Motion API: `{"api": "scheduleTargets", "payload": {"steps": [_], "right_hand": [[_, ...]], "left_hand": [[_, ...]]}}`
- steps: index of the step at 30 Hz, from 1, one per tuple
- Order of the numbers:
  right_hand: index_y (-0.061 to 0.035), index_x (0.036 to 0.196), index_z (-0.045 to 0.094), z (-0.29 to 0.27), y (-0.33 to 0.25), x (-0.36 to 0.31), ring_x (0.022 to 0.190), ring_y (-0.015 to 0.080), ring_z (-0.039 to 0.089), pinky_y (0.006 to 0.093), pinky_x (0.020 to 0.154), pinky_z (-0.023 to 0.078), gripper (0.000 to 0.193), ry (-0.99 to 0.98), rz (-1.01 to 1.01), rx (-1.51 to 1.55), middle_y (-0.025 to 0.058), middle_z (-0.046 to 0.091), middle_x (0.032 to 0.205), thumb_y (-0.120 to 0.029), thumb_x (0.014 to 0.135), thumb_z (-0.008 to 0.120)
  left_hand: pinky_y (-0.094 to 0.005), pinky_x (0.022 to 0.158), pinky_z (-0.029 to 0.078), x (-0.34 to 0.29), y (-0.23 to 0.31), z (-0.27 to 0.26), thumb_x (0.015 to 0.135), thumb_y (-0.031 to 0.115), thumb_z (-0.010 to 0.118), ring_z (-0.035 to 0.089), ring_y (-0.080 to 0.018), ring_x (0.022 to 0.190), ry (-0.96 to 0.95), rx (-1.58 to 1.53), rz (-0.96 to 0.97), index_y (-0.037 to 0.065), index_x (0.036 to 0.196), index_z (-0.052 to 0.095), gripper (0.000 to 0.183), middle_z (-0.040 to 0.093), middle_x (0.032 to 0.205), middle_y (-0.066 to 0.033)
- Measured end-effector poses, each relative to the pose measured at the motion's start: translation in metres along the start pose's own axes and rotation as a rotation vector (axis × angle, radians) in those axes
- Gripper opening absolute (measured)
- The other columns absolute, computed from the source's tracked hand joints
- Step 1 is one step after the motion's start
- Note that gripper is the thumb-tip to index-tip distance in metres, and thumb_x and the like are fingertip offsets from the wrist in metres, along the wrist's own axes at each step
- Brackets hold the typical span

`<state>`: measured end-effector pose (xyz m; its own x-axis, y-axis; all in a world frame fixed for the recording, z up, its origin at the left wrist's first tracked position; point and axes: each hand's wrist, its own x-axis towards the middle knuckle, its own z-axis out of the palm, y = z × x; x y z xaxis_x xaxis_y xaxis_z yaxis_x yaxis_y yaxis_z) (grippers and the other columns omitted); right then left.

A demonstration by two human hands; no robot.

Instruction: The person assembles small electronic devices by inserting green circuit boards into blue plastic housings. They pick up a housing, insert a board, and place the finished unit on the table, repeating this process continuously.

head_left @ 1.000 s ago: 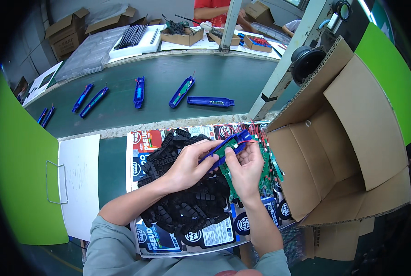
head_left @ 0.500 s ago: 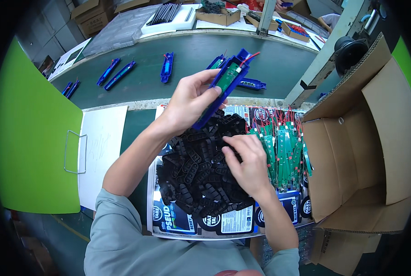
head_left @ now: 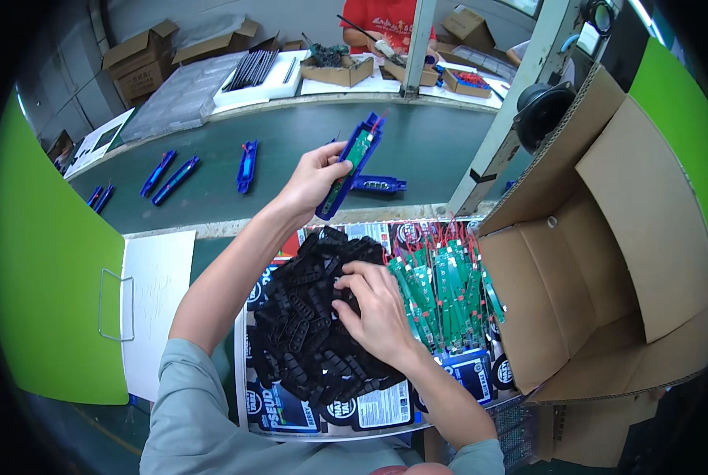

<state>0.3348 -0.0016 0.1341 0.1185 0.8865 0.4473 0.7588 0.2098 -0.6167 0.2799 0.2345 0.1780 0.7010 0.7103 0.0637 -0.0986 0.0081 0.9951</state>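
My left hand (head_left: 316, 180) is raised above the far side of the work surface, its fingers closed round a blue plastic housing (head_left: 329, 207). Inside that long, open housing lies a green circuit board (head_left: 359, 148), with a red wire at its upper end. Lower down, my right hand (head_left: 379, 310) hovers over or rests on a heap of small black plastic parts (head_left: 298, 317). Its thumb and fingers are bent but apart, with nothing visible between them. Right of the heap lie many green circuit board strips (head_left: 449, 289) with red wires.
Several blue housings (head_left: 246, 168) lie spread on the green bench (head_left: 211, 150) beyond. An open cardboard box (head_left: 559, 293) stands at the right, near a metal post (head_left: 500, 131). A green panel (head_left: 61, 277) rises at the left. Across the bench is a person in a red shirt (head_left: 391, 17).
The view has tilted up, bringing the person in red into sight. My left hand has moved farther out with the blue housing. My right hand stays at the black heap.
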Motion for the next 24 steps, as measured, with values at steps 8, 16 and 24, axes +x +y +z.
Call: {"api": "scheduleTargets", "payload": {"steps": [8,16,24], "right_hand": [[0.0019,0.112,0.063,-0.005,-0.007,-0.006,0.067,0.0246,0.064,0.0374,0.061,0.052,0.026,0.215,0.169,0.279,0.0138,0.064,0.088,-0.008,0.090,0.072],[0.0005,0.110,0.072,0.008,0.012,-0.011,0.063,0.0119,0.055,0.0265,0.054,0.045,0.024,0.135,0.205,0.351,0.0086,0.063,0.090,-0.001,0.087,0.077],[0.0058,0.100,0.065,-0.002,0.004,-0.007,0.092,0.0397,0.067,0.0431,0.079,0.054,0.015,0.013,0.260,0.324,0.0210,0.066,0.102,0.006,0.085,0.069]], "left_hand": [[-0.0256,0.077,0.051,0.042,-0.022,0.036,0.093,0.003,0.069,0.064,-0.0104,0.084,0.010,0.226,-0.030,-0.007,0.125,0.066,0.033,0.070,0.095,-0.0057],[-0.0392,0.086,0.055,0.122,-0.047,0.100,0.087,0.013,0.073,0.072,-0.0278,0.094,0.092,0.664,0.076,0.002,0.117,0.073,0.032,0.075,0.102,-0.0151],[-0.0478,0.099,0.052,0.191,-0.083,0.175,0.088,0.019,0.074,0.066,-0.0406,0.115,0.001,0.773,0.052,0.003,0.117,0.072,0.034,0.071,0.116,-0.0242]]}}
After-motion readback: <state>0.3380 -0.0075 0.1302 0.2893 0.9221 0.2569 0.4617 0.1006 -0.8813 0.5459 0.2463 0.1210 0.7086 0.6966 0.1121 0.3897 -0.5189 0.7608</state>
